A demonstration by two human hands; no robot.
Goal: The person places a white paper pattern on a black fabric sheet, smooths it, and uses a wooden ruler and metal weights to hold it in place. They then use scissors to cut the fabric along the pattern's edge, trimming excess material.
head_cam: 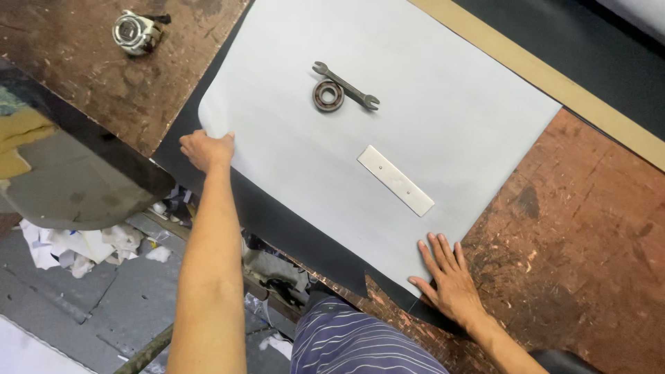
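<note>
A large pale grey sheet [429, 90] lies over a black sheet [291, 232] on a worn brown worktable [589, 208]. My left hand [206, 150] rests on the sheet's near left corner, fingers curled at its edge. My right hand [449, 275] lies flat with fingers spread on the sheet's near right corner. On the sheet sit a double-ended spanner [346, 86], a round metal bearing [327, 95] touching it, and a flat white metal strip [395, 180] nearer to me.
A tape measure [136, 32] lies on the table at the far left. A tan board edge [554, 79] runs diagonally behind the sheet. Paper scraps [83, 246] litter the floor below the table's left edge.
</note>
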